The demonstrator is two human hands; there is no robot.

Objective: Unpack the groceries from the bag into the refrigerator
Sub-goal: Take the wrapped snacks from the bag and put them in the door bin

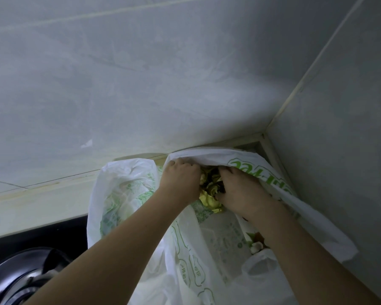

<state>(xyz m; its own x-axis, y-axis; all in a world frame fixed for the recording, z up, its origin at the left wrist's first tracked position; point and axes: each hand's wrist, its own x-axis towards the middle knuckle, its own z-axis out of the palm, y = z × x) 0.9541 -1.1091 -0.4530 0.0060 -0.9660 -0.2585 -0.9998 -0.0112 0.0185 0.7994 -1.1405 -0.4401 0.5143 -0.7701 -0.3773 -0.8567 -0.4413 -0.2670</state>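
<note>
A white plastic grocery bag [246, 160] with green print stands in the counter's corner, its mouth held up. Inside it shows a bunch of yellow-green leafy vegetables [209, 186]. My left hand [180, 179] reaches into the bag's mouth with its fingers curled round the leaves on the left. From the right, my right hand [240, 192] grips the same bunch, its fingertips buried among the leaves. A second white bag with green print [121, 194] lies open to the left. The refrigerator is out of view.
Grey tiled walls meet in a corner [264, 133] right behind the bags. A pale counter edge [42, 208] runs to the left. At lower left sits a black stove top with a shiny metal pot lid [24, 274]. Brownish scraps [259, 239] lie low in the bag.
</note>
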